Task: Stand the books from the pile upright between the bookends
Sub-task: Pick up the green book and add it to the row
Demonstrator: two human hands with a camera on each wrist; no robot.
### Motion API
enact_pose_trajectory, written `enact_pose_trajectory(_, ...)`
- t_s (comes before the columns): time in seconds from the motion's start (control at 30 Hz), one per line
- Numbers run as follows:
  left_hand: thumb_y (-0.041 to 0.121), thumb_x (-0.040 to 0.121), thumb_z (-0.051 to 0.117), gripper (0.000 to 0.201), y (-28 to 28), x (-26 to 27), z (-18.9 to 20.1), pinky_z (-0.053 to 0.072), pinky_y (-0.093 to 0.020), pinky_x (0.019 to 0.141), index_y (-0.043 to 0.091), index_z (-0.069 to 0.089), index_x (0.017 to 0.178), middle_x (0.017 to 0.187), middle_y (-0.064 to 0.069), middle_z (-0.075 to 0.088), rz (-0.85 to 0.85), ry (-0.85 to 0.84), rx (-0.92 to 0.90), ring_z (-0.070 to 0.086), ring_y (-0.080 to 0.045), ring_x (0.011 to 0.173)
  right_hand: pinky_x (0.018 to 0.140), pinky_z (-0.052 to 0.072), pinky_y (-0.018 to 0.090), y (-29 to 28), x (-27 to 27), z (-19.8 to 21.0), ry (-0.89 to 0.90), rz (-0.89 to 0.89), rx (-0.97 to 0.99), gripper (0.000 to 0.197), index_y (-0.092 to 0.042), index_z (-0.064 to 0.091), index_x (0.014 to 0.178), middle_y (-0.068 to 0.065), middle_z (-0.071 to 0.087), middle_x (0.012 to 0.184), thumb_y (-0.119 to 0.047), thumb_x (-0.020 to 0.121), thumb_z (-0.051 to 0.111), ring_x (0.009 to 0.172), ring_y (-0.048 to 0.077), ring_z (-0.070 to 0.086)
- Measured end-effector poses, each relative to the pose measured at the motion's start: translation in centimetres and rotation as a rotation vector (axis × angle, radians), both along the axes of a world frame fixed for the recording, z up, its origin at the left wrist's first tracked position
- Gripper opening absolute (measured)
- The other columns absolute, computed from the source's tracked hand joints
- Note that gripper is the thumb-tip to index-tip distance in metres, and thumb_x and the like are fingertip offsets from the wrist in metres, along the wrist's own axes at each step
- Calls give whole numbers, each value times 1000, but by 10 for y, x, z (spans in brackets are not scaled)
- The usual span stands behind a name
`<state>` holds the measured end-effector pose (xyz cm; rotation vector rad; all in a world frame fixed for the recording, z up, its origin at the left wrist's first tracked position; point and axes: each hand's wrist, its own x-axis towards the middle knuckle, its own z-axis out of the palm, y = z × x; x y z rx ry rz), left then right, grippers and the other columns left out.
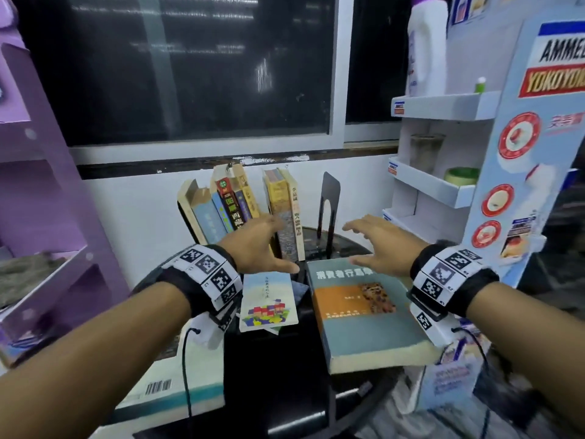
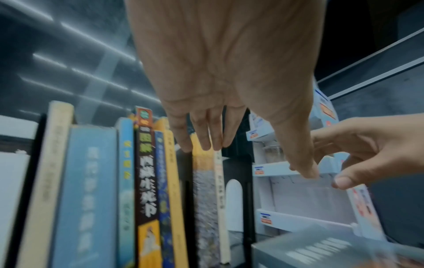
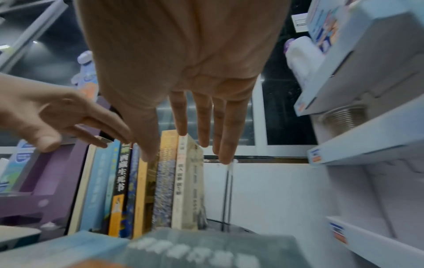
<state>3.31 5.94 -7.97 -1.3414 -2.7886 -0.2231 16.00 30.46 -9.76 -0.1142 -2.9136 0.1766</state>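
Note:
Several books (image 1: 240, 204) stand in a row on the black table (image 1: 278, 375), between a mostly hidden left bookend (image 1: 185, 217) and a black right bookend (image 1: 329, 210). The left ones lean; a gap splits them from two upright ones. My left hand (image 1: 272, 245) hovers open in front of the row (image 2: 146, 181), holding nothing. My right hand (image 1: 370, 245) is open too, spread above the far end of a thick grey-blue book (image 1: 364, 315) lying flat. A small pale book (image 1: 269, 302) with coloured blocks lies flat beside it. In the right wrist view the straight fingers (image 3: 204, 123) point at the row (image 3: 165, 181).
A purple shelf unit (image 1: 47, 217) stands at the left. A white cardboard display rack (image 1: 443, 185) with a jar and a bowl stands close on the right. Another flat book with a barcode (image 1: 164, 394) lies at the near left. A dark window is behind.

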Motion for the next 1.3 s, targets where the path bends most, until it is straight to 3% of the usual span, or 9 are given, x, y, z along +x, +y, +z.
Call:
enact_pose_trajectory(0.17,78,74,60,83,26,15,-19,46,-34,89,8,58,118,115,-9,59,7,-153,-158,58,-23,105,99,46,42,26,26,-14,-162,-123,14,67,-25,50,136,-1,53,131,-64,83,64,121,20,50)
enact_pose_trajectory(0.3,79,79,54,66,43,27,-33,35,-32,68,13,57,90,88,-7,47,13,-208,-250,47,-22,77,98,48,34,34,41,-23,-333,-139,-53,64,-21,54,133,0,62,128,-63,86,62,112,19,59)
enact_pose_trajectory(0.4,58,94,54,56,52,40,-35,30,-27,68,10,67,120,85,7,41,-36,-268,-316,52,-34,85,96,50,33,40,48,-32,-420,-127,-75,64,-24,56,134,-2,66,127,-66,86,59,110,17,62)
enact_pose_trajectory(0.43,54,95,55,57,55,42,-38,31,-27,66,4,65,122,120,7,36,-35,-297,-329,55,-41,93,92,50,31,42,49,-35,-438,-134,-59,66,-23,57,132,-1,67,125,-69,85,57,108,17,63)
enact_pose_trajectory(0.47,53,95,55,57,57,42,-43,33,-26,66,3,65,121,100,-22,66,-36,-325,-336,57,-41,100,87,49,28,42,51,-37,-462,-149,-52,67,-22,58,130,0,67,123,-71,85,56,105,17,63)
enact_pose_trajectory(0.6,62,90,56,57,59,41,-61,43,-26,81,18,67,123,105,1,69,-35,-381,-303,60,-22,95,81,53,30,43,51,-43,-478,-183,-46,72,-14,60,125,4,70,108,-73,85,51,95,17,66)
enact_pose_trajectory(0.8,71,85,56,59,62,45,-80,49,-31,86,18,64,110,104,-1,66,15,-400,-234,61,-19,95,60,39,17,43,47,-51,-434,-189,-121,60,-13,58,115,-4,60,93,-66,87,57,83,12,57)
enact_pose_trajectory(1.0,66,86,58,54,71,41,-84,48,-31,82,15,61,104,98,-1,63,1,-430,-185,59,-19,90,90,54,35,48,49,-57,-389,-213,-226,62,-18,61,113,1,69,108,-70,79,64,98,17,65)
enact_pose_trajectory(1.3,67,86,58,66,100,31,-77,46,-31,94,17,57,130,116,-2,62,-8,-432,-232,58,-18,102,76,56,23,56,66,-61,-254,-242,-458,36,-36,51,92,-9,68,102,-59,77,74,92,11,66)
